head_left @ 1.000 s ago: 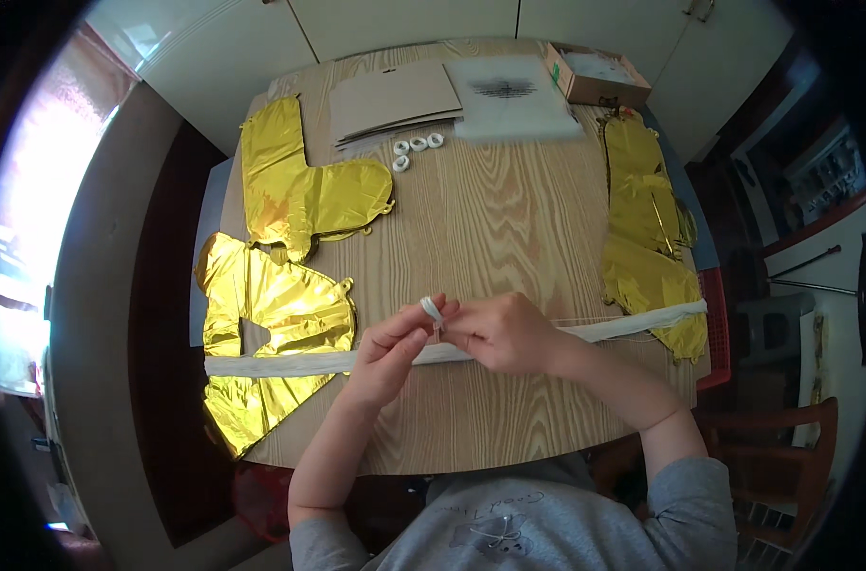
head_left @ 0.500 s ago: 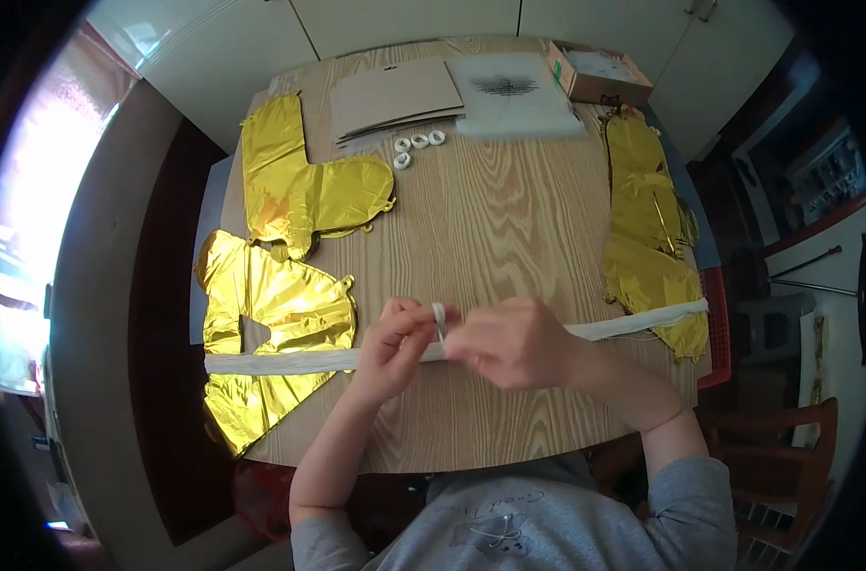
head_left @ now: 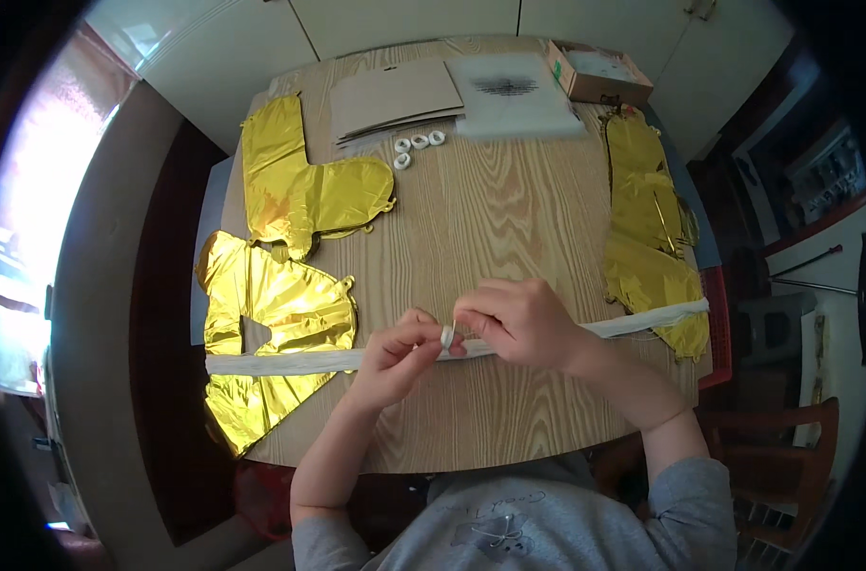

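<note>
My left hand pinches a small white ring-shaped roll, probably of ribbon or tape, between thumb and fingers. Just to its right, my right hand has thumb and forefinger pressed together close above the roll; whatever lies between those fingertips is too small to make out. Both hands are over a long white bundle of strands, which stretches across the table from left to right and passes behind them. Several matching white rolls lie grouped farther back.
Flat gold foil balloons lie left, nearer left and right on the wooden table. At the back are cardboard sheets, a translucent pouch and an open box. A red basket stands beyond the right edge.
My right hand has shifted slightly up and tilted, its fingertips now just above the roll. The roll in my left hand has moved a little right and lower.
</note>
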The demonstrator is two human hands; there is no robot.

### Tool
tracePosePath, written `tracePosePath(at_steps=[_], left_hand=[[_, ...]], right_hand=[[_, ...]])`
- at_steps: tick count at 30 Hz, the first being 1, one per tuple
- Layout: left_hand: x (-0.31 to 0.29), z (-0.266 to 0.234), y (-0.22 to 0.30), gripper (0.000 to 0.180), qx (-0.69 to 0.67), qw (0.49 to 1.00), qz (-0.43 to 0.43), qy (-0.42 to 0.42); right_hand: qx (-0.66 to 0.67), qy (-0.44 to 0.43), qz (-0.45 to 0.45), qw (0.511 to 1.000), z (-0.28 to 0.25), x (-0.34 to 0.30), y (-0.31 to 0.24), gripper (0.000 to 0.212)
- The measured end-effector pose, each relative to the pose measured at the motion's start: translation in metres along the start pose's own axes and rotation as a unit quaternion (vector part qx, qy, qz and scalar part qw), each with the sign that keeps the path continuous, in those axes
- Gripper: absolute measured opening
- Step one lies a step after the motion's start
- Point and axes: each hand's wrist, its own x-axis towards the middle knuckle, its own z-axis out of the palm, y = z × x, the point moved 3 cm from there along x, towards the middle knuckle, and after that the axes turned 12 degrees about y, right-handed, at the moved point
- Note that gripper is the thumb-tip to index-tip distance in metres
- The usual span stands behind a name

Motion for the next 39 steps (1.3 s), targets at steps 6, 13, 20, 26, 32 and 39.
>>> tracePosePath(at_steps=[6,13,20,26,32,39], left_hand=[[0.004,0.008,0.006,0.019,-0.265,0.963,-0.022,0.047],[0.001,0.001,0.0,0.023,0.08,0.996,0.021,0.024],[0.002,0.007,0.0,0.024,-0.2,0.979,-0.005,0.038],[0.007,0.003,0.002,0.025,0.012,0.994,0.007,0.11],[-0.002,0.006,0.001,0.023,-0.13,0.99,-0.03,-0.042],[0.002,0.004,-0.003,0.037,-0.215,0.976,0.011,0.027]], right_hand=[[0.014,-0.026,0.024,0.999,0.026,-0.016,0.003,0.005],[0.004,0.021,-0.025,0.999,-0.002,-0.001,-0.012,0.005],[0.035,0.024,0.011,0.999,0.017,-0.008,0.009,0.003],[-0.034,-0.024,-0.041,0.998,0.005,-0.008,-0.011,0.007],[0.046,0.062,-0.001,0.997,0.003,0.001,0.009,0.004],[0.002,0.023,-0.001,1.0,0.019,-0.012,0.005,0.006]])
